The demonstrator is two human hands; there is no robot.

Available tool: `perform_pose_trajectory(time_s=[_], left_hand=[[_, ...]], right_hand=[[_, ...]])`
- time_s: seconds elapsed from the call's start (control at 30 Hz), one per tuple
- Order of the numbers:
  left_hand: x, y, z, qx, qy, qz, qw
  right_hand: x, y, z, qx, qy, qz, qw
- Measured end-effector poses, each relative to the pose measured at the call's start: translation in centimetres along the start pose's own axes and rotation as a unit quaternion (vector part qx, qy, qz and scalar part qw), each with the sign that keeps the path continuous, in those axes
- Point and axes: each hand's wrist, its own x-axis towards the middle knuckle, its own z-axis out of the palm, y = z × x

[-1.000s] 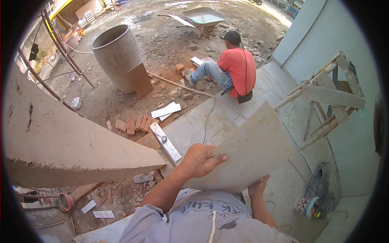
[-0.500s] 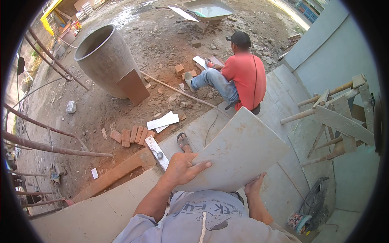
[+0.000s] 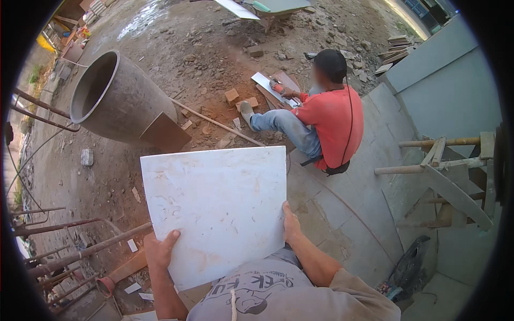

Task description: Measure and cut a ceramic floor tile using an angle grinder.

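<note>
A large white tile (image 3: 219,208), smudged with brown dirt, is held up in front of my body. At its lower left edge my left hand (image 3: 159,250) grips it, thumb on the face and fingers hidden behind. My right hand (image 3: 290,223) holds the right edge, with the thumb along the border. Beyond it a co-worker (image 3: 329,117) in a red shirt crouches and works a red power tool (image 3: 277,86) on a narrow white tile piece (image 3: 262,82).
A tall grey concrete pot (image 3: 128,99) stands far left, a brown tile (image 3: 166,132) leaning on it. Rusty metal bars (image 3: 96,251) jut in from the left. A wooden trestle (image 3: 450,171) stands right by the wall. A wheelbarrow (image 3: 281,6) is at the back; bricks (image 3: 232,96) lie near the co-worker.
The tile has swung left and now faces me more squarely. My left hand has moved left and down, and my right hand has come up to the right edge. My view has shifted too.
</note>
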Motion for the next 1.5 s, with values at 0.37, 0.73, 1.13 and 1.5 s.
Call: perform_pose_trajectory(time_s=[0.37, 0.73, 1.13, 1.5], left_hand=[[3.5, 2.2, 2.3, -0.001, 0.174, -0.014, 0.985], [8.8, 4.4, 5.3, 0.027, 0.143, -0.066, 0.987], [10.5, 5.0, 5.6, 0.038, 0.131, -0.049, 0.989], [11.5, 5.0, 5.8, 0.047, 0.120, -0.073, 0.989]], right_hand=[[7.8, -7.9, 7.7, -0.196, -0.037, 0.048, 0.979], [10.3, -11.7, 6.4, -0.160, -0.022, 0.092, 0.982], [11.1, -12.9, 6.7, -0.144, -0.002, 0.079, 0.986], [11.0, -13.2, 6.9, -0.161, 0.010, 0.088, 0.983]])
